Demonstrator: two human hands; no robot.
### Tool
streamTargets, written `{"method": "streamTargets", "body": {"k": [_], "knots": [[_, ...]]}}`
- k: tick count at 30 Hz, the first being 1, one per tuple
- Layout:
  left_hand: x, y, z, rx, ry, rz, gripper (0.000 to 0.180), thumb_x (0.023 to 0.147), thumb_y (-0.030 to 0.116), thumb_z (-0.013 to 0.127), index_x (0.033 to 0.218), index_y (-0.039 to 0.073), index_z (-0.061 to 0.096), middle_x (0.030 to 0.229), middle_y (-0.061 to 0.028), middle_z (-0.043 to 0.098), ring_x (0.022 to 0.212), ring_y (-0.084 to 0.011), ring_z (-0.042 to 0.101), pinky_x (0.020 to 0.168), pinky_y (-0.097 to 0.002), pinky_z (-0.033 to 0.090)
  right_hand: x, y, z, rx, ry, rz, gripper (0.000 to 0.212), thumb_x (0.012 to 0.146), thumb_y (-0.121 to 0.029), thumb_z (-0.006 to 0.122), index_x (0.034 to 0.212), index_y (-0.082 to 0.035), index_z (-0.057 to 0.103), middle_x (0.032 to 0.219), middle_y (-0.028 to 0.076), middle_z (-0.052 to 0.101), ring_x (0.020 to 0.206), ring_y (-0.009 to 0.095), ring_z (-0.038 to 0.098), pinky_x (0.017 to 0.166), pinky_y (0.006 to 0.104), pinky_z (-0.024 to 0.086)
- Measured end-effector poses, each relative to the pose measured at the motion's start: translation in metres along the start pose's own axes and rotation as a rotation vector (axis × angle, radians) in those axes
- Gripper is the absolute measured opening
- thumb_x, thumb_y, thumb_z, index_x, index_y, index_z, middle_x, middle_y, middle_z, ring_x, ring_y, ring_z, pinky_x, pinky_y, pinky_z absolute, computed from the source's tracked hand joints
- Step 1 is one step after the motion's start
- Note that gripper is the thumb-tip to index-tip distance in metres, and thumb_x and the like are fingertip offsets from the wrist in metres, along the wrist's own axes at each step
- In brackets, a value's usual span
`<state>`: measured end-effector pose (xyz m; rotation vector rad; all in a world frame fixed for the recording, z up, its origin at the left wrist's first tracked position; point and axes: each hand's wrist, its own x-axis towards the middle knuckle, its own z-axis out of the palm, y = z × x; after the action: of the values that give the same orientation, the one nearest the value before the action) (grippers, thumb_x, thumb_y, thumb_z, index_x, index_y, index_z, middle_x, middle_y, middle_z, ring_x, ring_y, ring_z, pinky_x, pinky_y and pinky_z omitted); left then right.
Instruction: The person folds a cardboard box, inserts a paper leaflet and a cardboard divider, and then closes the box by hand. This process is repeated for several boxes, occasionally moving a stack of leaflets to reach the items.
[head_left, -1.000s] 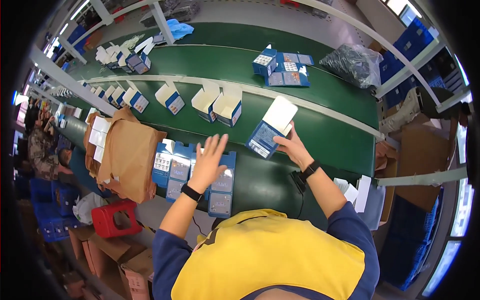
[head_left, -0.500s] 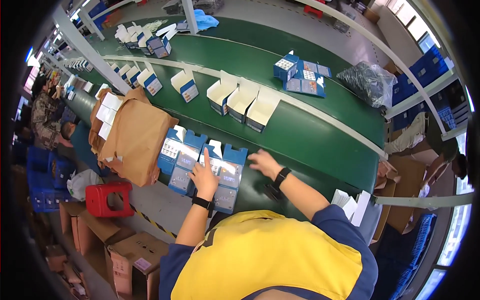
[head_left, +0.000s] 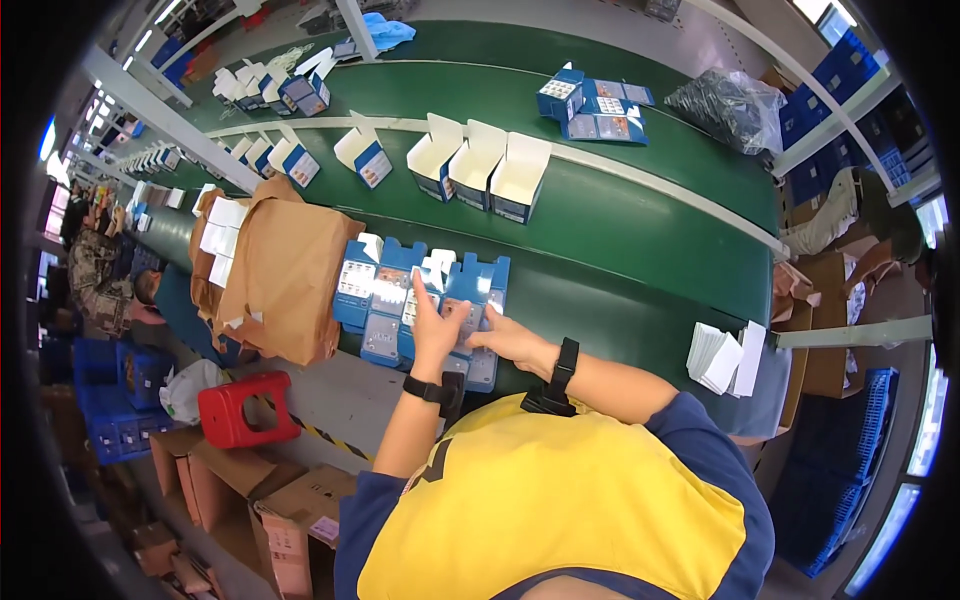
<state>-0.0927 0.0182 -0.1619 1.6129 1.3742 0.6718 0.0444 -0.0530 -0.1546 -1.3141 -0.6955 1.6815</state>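
Several flat blue and white carton blanks [head_left: 385,290] lie side by side on the near edge of the green belt [head_left: 640,240]. My left hand [head_left: 435,325] and my right hand [head_left: 505,338] both grip one flat blue carton blank [head_left: 470,300] at the right end of that row. Each wrist wears a black band. Three folded open boxes [head_left: 480,175] stand in a row on the belt beyond my hands.
A brown paper wrap [head_left: 285,270] with white sheets lies left of the blanks. White card stack [head_left: 725,358] sits at right. More open boxes [head_left: 280,155] run along the belt at far left, blue packs [head_left: 595,105] and a dark bag [head_left: 730,105] behind. Red stool [head_left: 245,410] and cardboard boxes [head_left: 300,520] below.
My right hand has come back from the belt, where it set down an open box, to the flat blanks. Both hands have closed on one blank together.
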Motion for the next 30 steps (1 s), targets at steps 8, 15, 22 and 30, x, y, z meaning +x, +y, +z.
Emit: {"method": "streamTargets", "body": {"k": [8, 15, 22, 30], "knots": [[0.019, -0.001, -0.034, 0.589, 0.049, 0.018, 0.091, 0.067, 0.030, 0.075, 0.138, 0.006, 0.022, 0.111, -0.0227, 0.053, 0.103, -0.0367, 0.051, 0.087, -0.0418, 0.042, 0.003, -0.022, 0.006, 0.150, 0.119, 0.186, 0.039, 0.081, -0.007, 0.059, 0.119, -0.004, 0.050, 0.103, 0.006, 0.058, 0.090, 0.013, 0.053, 0.077, 0.0281, 0.045], [0.046, 0.012, -0.044, -0.202, 0.096, -0.040, 0.074, 0.076, 0.029, 0.071, 0.131, -0.002, 0.032, 0.102, -0.0162, 0.056, 0.100, -0.0250, 0.052, 0.085, -0.0342, 0.042, -0.048, -0.059, 0.000, -0.124, 0.090, -0.302, 0.029, 0.083, -0.012, 0.062, 0.111, -0.006, 0.059, 0.096, 0.003, 0.062, 0.085, 0.013, 0.056, 0.078, 0.0279, 0.046], [0.004, 0.146, 0.013, -0.588, -0.275, 0.160, 0.065, 0.086, 0.029, 0.060, 0.133, -0.004, 0.029, 0.121, -0.0144, 0.050, 0.110, -0.0214, 0.048, 0.095, -0.0296, 0.036, -0.077, -0.087, -0.044, 0.143, 0.155, -0.516, 0.065, 0.077, -0.025, 0.071, 0.132, -0.008, 0.041, 0.115, 0.007, 0.055, 0.097, 0.014, 0.053, 0.089, 0.0286, 0.041], [-0.036, 0.154, 0.059, -0.407, -0.938, 0.217, 0.088, 0.075, 0.019, 0.070, 0.140, 0.001, 0.014, 0.143, -0.0158, 0.023, 0.131, -0.0269, 0.028, 0.109, -0.0391, 0.015, -0.095, -0.102, -0.090, 0.220, 0.421, -0.847, 0.124, 0.052, -0.039, 0.087, 0.143, -0.008, 0.008, 0.144, 0.016, 0.018, 0.133, 0.024, 0.022, 0.108, 0.0359, 0.019]]}}
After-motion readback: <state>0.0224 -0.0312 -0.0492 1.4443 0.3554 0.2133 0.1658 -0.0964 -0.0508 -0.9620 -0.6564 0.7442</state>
